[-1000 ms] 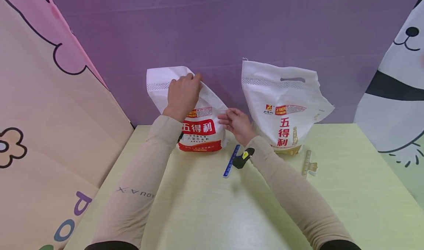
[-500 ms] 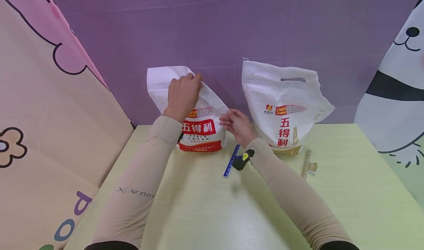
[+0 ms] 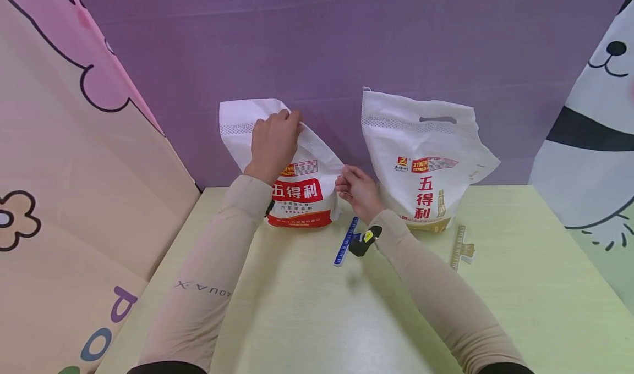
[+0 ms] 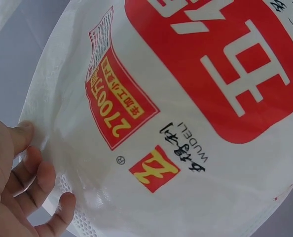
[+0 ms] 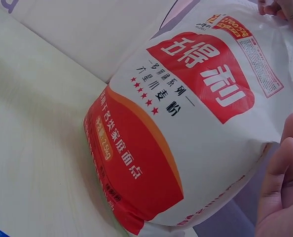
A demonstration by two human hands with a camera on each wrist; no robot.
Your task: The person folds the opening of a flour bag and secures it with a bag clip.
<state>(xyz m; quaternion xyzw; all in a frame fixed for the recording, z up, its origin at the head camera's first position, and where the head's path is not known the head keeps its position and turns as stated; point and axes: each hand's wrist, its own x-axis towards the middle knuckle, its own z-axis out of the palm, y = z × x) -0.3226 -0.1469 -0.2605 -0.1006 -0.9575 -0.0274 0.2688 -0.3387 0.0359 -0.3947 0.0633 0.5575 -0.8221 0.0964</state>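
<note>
A white flour bag (image 3: 302,192) with a red label stands at the back of the pale green table (image 3: 317,313). My left hand (image 3: 274,140) grips its folded top flap, thumb and fingers pinching the fabric (image 4: 25,148). My right hand (image 3: 358,190) hovers at the bag's right edge with loosely bent fingers that hold nothing. In the right wrist view these fingers (image 5: 284,187) lie just beside the bag (image 5: 186,123). A second, taller flour bag (image 3: 426,165) with a handle slot stands upright to the right.
A blue sealing clip (image 3: 345,241) lies on the table below my right wrist. A beige clip (image 3: 460,246) lies in front of the right bag. A purple wall stands close behind both bags, and cartoon panels close in the left and right sides.
My right hand has drawn back slightly to the right from the bag's edge and its fingers have curled in. The left hand and both bags have stayed put.
</note>
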